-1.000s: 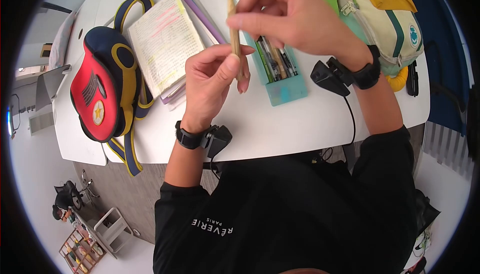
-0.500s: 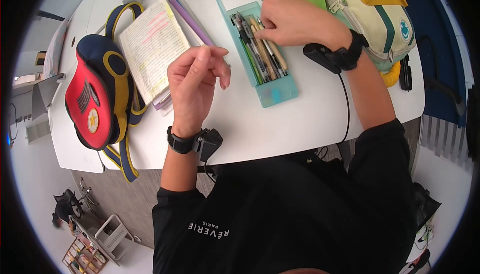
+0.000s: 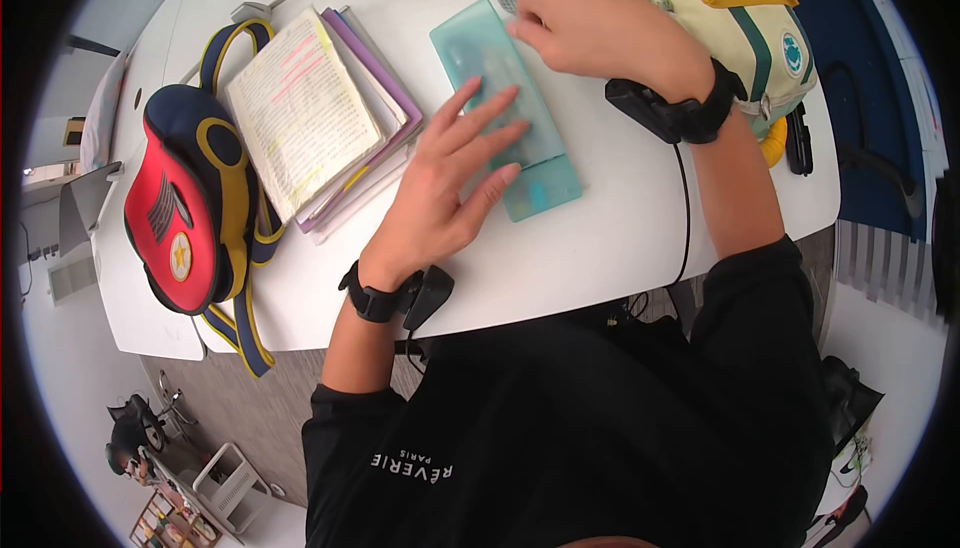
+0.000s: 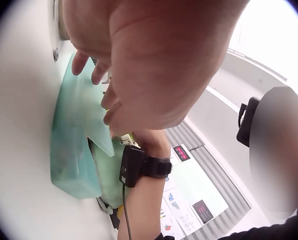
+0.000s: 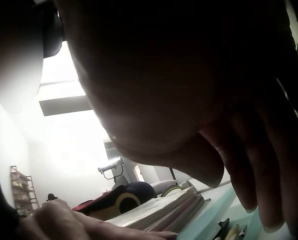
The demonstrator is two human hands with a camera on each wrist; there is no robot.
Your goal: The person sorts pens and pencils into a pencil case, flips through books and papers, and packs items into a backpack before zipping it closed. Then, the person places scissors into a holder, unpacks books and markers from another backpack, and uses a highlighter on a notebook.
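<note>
The teal translucent pencil case (image 3: 550, 194) lies on the white table, pens showing dimly through its lid (image 3: 478, 40). My left hand (image 3: 432, 193) is spread with its fingertips on the lid. From the side, in the left wrist view, the lid (image 4: 91, 117) stands at a slant with a narrow gap above the case (image 4: 69, 165). Pen ends (image 5: 233, 233) show in the case in the right wrist view. Beside the case's far right edge is my right hand (image 3: 610, 28), fingers loosely bent, with nothing seen in it; its fingertips are partly hidden.
Left of the case, an open book (image 3: 300, 113) with highlighted text lies on other books. A red and navy bag (image 3: 185, 208) with yellow-edged straps is at the table's left. A cream and green backpack (image 3: 740, 43) stands at the far right, a black object (image 3: 799, 140) beside it.
The wooden pen-like item has left my left hand. The case's lid has swung over the pens, and my left hand has moved right onto it. My right hand has drawn back from the pens.
</note>
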